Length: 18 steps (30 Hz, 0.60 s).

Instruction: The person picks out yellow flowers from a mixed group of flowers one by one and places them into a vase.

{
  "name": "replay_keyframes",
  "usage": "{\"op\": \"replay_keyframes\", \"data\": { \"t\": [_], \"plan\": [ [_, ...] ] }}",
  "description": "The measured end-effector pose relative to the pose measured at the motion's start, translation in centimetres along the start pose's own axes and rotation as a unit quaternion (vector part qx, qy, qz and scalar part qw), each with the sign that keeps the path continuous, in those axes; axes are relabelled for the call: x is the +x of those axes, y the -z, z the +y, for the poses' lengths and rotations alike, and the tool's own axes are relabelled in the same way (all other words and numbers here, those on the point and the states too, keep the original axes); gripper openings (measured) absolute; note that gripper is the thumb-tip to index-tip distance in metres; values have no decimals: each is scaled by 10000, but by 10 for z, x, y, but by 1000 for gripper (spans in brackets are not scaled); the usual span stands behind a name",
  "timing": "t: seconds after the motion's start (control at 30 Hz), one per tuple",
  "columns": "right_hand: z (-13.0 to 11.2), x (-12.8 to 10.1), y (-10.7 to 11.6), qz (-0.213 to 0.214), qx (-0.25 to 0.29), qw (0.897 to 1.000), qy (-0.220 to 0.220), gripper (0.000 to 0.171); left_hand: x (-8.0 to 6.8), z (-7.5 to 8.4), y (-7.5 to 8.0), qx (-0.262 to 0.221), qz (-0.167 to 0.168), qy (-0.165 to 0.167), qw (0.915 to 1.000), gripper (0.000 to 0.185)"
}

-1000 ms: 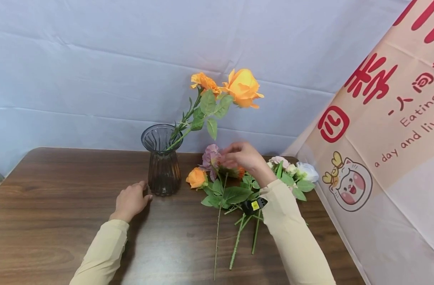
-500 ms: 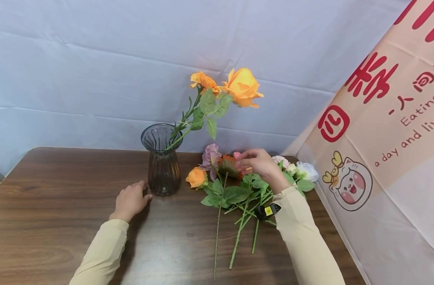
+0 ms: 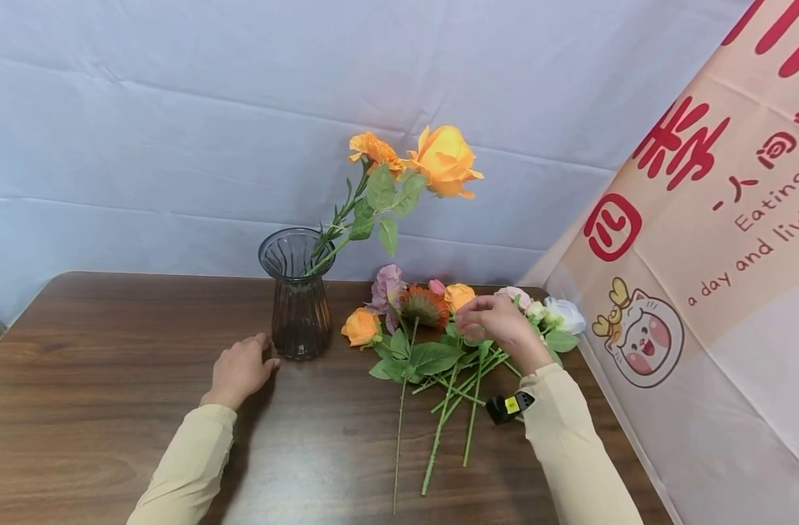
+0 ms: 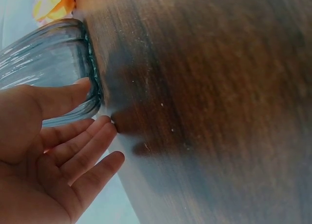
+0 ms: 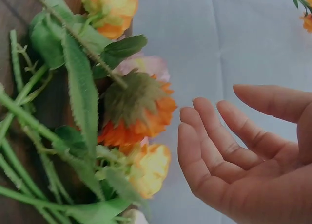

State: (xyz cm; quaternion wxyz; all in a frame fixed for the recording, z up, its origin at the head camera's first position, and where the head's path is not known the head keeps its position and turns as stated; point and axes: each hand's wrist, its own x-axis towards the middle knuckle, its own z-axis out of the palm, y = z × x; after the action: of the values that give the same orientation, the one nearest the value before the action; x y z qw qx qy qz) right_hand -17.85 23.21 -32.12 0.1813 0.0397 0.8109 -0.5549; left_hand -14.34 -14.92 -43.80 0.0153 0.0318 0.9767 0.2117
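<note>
A dark ribbed glass vase (image 3: 301,313) stands near the table's back edge. An orange rose (image 3: 445,162) and an orange carnation (image 3: 375,152) lean right out of it. My left hand (image 3: 240,370) is at the vase's lower left side, thumb and fingers loosely spread; in the left wrist view the thumb lies against the glass. My right hand (image 3: 501,324) hovers over the pile of flowers, its fingers loosely bent with nothing between them. Beside it lie a yellow-orange rose (image 3: 459,295) and a red-orange flower (image 5: 134,104) turned face away.
A purple flower (image 3: 388,290), another orange rose (image 3: 361,327) and a white-blue rose (image 3: 565,316) lie along the back right of the table (image 3: 124,394). Green stems (image 3: 437,437) point to the front. A printed banner (image 3: 721,240) hangs at the right.
My right hand has moved right, from near the purple flower past the red-orange one, uncovering the yellow-orange rose and a pink bud. My left hand and the vase have stayed put.
</note>
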Motion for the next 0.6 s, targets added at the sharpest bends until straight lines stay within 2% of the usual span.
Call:
{"op": "replay_keyframes", "data": {
  "t": [0.27,0.6],
  "plan": [
    [23,-4,4,-66,-59,9999,-91,18,0,0,0,-28,27,23,10000,39],
    [51,-8,5,-154,170,9992,-334,23,0,0,0,-77,20,18,10000,40]
  ]
}}
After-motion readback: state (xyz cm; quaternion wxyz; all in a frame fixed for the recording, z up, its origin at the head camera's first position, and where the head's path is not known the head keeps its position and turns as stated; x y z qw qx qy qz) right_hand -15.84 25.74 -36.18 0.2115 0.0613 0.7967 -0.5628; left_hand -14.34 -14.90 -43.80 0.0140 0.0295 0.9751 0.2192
